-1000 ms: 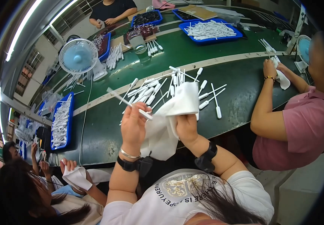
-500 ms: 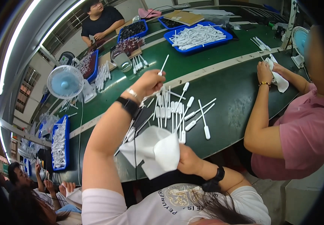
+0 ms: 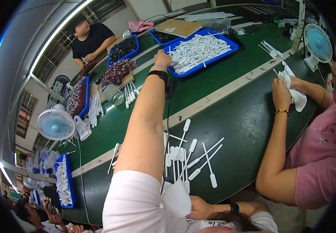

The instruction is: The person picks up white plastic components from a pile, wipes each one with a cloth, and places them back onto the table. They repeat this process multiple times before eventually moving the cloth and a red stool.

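My left hand [image 3: 162, 59] is stretched far across the green table [image 3: 214, 77]. It rests at the near-left rim of a blue tray [image 3: 234, 46] heaped with white plastic pipettes [image 3: 199, 48]. The hand shows only its back, so what is in its fingers is hidden. My right hand [image 3: 200, 207] stays low by my body, holding a white cloth [image 3: 175, 200]. Several loose white pipettes [image 3: 187, 155] lie on the dark table edge between my arms.
On the right, a person in a pink shirt [image 3: 319, 155] holds a white cloth [image 3: 292, 89]. Small fans stand at far right [image 3: 317, 37] and at left [image 3: 55, 124]. Across the table, a person in black [image 3: 92, 37] sits by blue trays of dark parts [image 3: 123, 46]. Another blue tray [image 3: 63, 180] lies lower left.
My left arm has reached forward from above the loose pipettes to the blue tray, carrying a pipette on the way. My right hand has dropped toward my body with the cloth.
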Tool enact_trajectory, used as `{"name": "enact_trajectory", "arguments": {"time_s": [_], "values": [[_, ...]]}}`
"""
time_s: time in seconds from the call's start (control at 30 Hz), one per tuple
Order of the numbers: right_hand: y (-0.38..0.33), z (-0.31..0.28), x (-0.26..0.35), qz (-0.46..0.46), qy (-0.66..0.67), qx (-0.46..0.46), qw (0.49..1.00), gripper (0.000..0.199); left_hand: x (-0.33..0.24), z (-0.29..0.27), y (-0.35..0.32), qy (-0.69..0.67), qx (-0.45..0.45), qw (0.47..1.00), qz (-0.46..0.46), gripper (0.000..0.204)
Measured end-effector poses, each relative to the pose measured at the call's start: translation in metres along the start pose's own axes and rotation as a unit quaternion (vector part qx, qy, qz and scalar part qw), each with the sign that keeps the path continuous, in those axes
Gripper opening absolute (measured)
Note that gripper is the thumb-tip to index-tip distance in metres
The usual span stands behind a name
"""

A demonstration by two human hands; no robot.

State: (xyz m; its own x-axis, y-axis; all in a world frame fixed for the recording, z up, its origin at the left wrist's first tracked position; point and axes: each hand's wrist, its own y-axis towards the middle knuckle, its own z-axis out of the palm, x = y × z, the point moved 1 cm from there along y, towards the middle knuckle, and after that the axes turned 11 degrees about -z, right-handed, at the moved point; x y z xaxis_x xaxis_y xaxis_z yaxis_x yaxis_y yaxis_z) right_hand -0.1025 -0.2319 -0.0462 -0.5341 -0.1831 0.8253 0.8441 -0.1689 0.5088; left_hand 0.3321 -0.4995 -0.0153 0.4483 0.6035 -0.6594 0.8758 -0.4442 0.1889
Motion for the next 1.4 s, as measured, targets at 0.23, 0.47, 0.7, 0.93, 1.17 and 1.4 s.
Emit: {"name": "enact_trajectory", "arguments": {"time_s": [0.23,0.47,0.7,0.93,1.17,1.4], "values": [[-0.013,0.006,-0.001,0.027,0.007,0.008,1.0,0.027,-0.001,-0.042,-0.042,-0.128,0.124,0.983,-0.035,0.035],[-0.017,0.014,-0.004,0.064,-0.002,0.036,0.997,0.029,-0.017,-0.154,-0.15,-0.16,0.342,0.926,-0.026,0.025],[-0.005,0.024,-0.001,-0.076,-0.197,0.176,0.961,0.03,-0.019,-0.222,-0.289,0.249,0.422,0.865,0.107,0.018],[-0.008,0.035,-0.007,-0.095,-0.243,0.273,0.926,0.028,0.095,-0.209,-0.328,0.192,0.256,0.882,0.346,0.018],[-0.008,0.033,-0.005,-0.073,-0.22,0.244,0.942,0.027,0.11,-0.206,-0.34,0.221,0.238,0.851,0.412,0.014],[-0.007,0.036,0.001,-0.041,-0.207,0.233,0.949,0.03,0.108,-0.222,-0.342,0.298,0.215,0.798,0.477,0.014]]}}
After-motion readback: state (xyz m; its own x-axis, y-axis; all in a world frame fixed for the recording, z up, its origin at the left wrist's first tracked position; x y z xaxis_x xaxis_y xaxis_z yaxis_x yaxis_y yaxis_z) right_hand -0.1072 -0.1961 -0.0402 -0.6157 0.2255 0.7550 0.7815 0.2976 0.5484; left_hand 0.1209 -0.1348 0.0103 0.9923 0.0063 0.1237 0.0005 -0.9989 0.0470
